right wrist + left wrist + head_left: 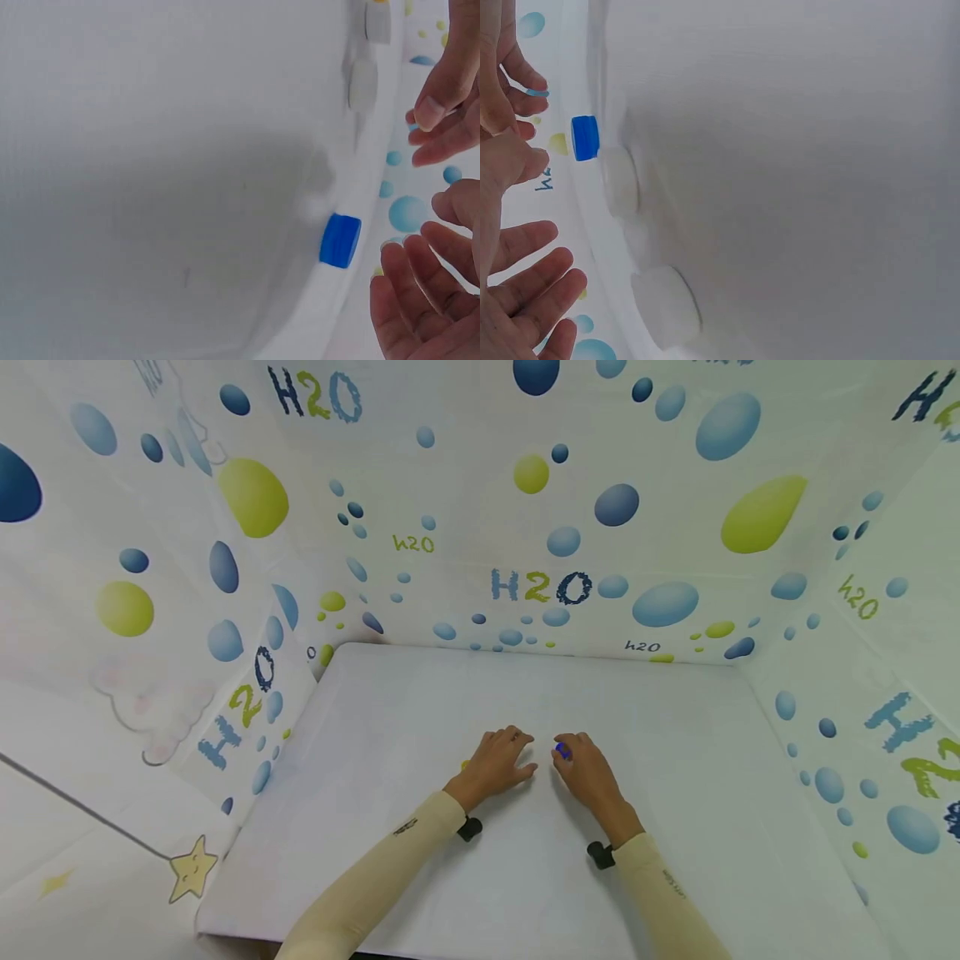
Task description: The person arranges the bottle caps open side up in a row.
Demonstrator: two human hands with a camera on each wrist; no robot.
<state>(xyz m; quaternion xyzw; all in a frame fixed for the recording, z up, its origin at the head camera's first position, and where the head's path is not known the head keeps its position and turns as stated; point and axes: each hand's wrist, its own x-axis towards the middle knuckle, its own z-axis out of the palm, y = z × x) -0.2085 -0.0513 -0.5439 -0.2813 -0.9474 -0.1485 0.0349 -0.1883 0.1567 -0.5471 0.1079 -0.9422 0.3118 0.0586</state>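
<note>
A blue bottle cap is on the white table, partly covered by my right hand in the head view. In the right wrist view the same blue cap stands apart from the fingers, which are loosely bent with nothing between them. My left hand hovers to the left, fingers spread and facing the other hand. Two white round caps lie by the left hand in the left wrist view. Most of a small yellow thing is hidden behind the left wrist.
The table has a white cover. Walls of white cloth printed with blue and green drops stand at its back and sides. Dark wrist cameras sit under both wrists. The table's front edge shows at the lower left.
</note>
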